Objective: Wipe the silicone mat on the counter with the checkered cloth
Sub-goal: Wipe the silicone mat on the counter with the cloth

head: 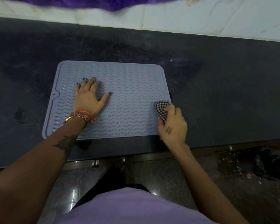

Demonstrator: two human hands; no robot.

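Silicone mat (128,88): grey-blue, ribbed, flat on our dark bench (217,78). Left hand (89,94): fingers straight, palm pressed on mat's left half. Right hand (172,125): grip clamped on bunched checkered cloth (162,109), which sits at mat's right edge.

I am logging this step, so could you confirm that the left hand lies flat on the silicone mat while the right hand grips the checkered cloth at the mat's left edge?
Not quite: the head view shows the right hand gripping the checkered cloth at the right edge of the silicone mat, not the left. The left hand does lie flat on the mat.
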